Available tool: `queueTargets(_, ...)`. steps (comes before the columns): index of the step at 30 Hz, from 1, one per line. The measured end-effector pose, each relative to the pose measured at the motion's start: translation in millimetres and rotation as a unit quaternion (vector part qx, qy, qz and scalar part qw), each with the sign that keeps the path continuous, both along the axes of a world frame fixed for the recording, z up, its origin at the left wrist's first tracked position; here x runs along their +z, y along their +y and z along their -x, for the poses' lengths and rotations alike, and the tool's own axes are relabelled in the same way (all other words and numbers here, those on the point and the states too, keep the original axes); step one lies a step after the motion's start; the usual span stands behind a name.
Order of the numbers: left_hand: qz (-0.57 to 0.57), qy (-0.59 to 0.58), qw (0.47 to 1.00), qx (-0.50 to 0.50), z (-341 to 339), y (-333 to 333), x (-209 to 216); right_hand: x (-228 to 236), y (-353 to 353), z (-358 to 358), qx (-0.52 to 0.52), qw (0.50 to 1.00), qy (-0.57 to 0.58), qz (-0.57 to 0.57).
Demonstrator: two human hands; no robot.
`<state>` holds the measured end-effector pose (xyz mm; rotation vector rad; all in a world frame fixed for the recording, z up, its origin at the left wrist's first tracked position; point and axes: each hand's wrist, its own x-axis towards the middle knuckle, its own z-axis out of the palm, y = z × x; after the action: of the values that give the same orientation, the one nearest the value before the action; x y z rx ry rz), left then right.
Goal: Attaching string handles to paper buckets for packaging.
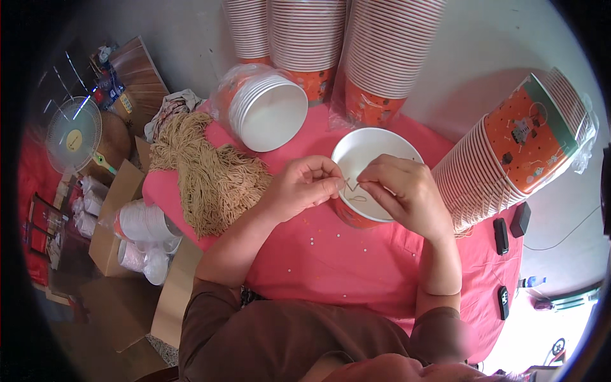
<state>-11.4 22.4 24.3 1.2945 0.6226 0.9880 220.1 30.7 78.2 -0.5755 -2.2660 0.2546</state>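
Note:
A single paper bucket [354, 148], white inside and orange outside, stands in front of me on the pink-covered table. Above its opening, my left hand [299, 184] is closed in a pinch on one end of a thin beige string [349, 185]. My right hand [408, 194] pinches the same string from the other side, a short distance away. Part of the string dangles in a small loop over the bucket. To the left of my left forearm lies a thick bundle of beige strings [216, 178]. Fingers partly hide the string's ends.
Tall stacks of orange paper buckets [388, 57] stand against the wall, beside a shorter bagged stack [273, 114] on its side. At right leans another stack [503, 153] with strings along it. Small black devices [501, 235] lie at the right edge. An open cardboard box [118, 223] sits left.

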Motion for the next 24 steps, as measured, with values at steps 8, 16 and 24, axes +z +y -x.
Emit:
queueTargets(8, 0.037, -0.037, 0.999, -0.008, -5, -1, -5, -7, 0, 10, -0.014, 1.000, 0.017, -0.016)
queueTargets(16, 0.056, -0.076, 0.995, -0.040, -7, 0, -8, -13, 1, 12, -0.021, 0.999, 0.021, -0.016)
queueTargets(24, 0.032, -0.018, 0.999, 0.005, -8, -2, -5, -13, 0, 13, -0.030, 0.999, 0.016, -0.018)
